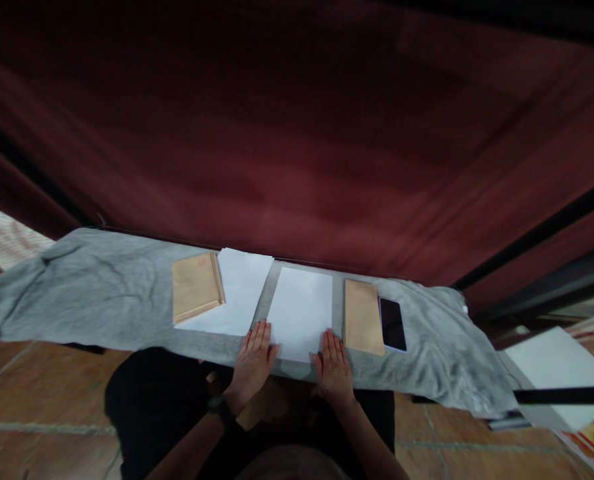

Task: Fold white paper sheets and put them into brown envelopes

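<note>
A single white sheet (301, 310) lies flat on the grey cloth, between my two hands. My left hand (255, 358) rests flat at the sheet's lower left edge, its fingers extended and holding nothing. At the lower right edge lies my right hand (334, 368), also flat with fingers stretched out. To the left is a pile of white paper (244, 287), partly covered by a stack of brown envelopes (194, 283). One brown envelope (363, 317) lies just right of the sheet, beside a dark-screened phone (393, 324).
The grey cloth (111, 287) covers a long narrow surface. Behind it rises a dark red panel (297, 167) with black bars. A white board (561, 373) is at the lower right, above the tiled floor (51, 400). My dark-clothed legs are below the near edge.
</note>
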Tool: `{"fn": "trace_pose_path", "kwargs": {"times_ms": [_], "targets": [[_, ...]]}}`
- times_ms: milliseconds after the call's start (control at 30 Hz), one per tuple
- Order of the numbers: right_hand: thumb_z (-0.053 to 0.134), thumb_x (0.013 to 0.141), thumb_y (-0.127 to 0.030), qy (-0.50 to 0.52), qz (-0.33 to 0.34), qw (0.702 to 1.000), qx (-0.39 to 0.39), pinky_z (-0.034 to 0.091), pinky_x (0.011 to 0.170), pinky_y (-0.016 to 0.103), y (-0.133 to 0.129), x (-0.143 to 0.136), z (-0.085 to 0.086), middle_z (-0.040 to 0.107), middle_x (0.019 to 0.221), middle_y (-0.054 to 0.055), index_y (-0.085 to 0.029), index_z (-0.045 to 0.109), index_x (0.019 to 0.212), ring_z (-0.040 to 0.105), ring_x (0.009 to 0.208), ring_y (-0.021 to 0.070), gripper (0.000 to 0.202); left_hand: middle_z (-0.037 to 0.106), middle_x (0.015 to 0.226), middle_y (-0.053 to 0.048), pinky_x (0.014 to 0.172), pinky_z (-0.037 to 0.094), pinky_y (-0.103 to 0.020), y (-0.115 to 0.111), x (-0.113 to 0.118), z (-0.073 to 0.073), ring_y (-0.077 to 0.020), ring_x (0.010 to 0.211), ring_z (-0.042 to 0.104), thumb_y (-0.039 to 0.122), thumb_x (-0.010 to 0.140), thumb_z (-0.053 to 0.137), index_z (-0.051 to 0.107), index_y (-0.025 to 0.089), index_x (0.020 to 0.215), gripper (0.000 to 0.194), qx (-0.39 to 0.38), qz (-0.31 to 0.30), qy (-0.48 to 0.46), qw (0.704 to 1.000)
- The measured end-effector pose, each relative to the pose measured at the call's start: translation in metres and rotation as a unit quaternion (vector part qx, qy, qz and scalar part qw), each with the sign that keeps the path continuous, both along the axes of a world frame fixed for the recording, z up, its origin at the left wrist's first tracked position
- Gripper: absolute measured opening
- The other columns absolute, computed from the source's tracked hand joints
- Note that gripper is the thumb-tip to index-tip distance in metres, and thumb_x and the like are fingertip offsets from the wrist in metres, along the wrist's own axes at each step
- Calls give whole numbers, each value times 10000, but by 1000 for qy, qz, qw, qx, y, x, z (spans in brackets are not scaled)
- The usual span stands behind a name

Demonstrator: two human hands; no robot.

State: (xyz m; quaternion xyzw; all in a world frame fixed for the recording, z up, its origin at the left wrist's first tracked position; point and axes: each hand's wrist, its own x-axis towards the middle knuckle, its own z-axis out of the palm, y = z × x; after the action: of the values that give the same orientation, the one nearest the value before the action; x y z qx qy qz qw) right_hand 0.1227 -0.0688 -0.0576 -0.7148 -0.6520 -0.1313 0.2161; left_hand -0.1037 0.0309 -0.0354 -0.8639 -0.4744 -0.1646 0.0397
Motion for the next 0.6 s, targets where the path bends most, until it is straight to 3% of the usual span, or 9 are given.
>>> {"fn": "trace_pose_path", "kwargs": {"times_ms": [267, 433, 600], "targets": [[394, 1037, -409, 4, 30, 1000, -5, 383, 1124, 479, -20, -1, 0, 426, 1538, 171, -134, 189, 1584, 439, 1390, 293, 645, 431, 1546, -129, 1159, 311, -555, -12, -7, 7, -319, 1448, 358, 353, 1009, 400, 461, 162, 1465, 499, -16, -64, 36, 997], [376, 1040, -398, 13, 42, 999, -2, 410, 1098, 495, -20, 0, 0, 424, 1539, 170, -147, 188, 1585, 443, 1386, 299, 629, 518, 1482, -126, 1146, 338, -527, -5, -11, -1, -282, 1421, 413, 204, 970, 430, 496, 193, 1441, 476, -39, -111, 95, 989], [388, 1036, -406, 14, 46, 999, 1, 414, 1097, 495, -21, 2, -1, 433, 1533, 172, -147, 201, 1582, 449, 1382, 296, 632, 493, 1501, -133, 1125, 389, -488, 0, -10, -2, -268, 1409, 433, 16, 889, 387, 515, 183, 1423, 574, -70, -119, 174, 975]]}}
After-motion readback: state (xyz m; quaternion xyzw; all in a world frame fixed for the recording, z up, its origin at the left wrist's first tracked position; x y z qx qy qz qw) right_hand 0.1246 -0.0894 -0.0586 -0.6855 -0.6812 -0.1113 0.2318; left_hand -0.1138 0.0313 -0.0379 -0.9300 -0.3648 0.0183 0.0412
